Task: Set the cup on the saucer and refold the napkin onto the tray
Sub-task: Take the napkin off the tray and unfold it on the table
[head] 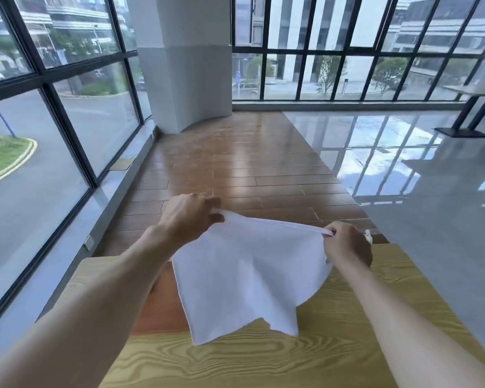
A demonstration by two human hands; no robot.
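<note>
head view: our left hand (192, 217) and right hand (345, 243) each pinch a top corner of the napkin (247, 278), hanging open above the tray (163, 303) on the bench (333, 345); refolding is not done, cup hidden.

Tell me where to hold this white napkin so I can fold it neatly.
Keep the napkin pinched at its two top corners, as the left hand and right hand do now, coming from above. The top edge is taut and the rest hangs free over the table.
</note>
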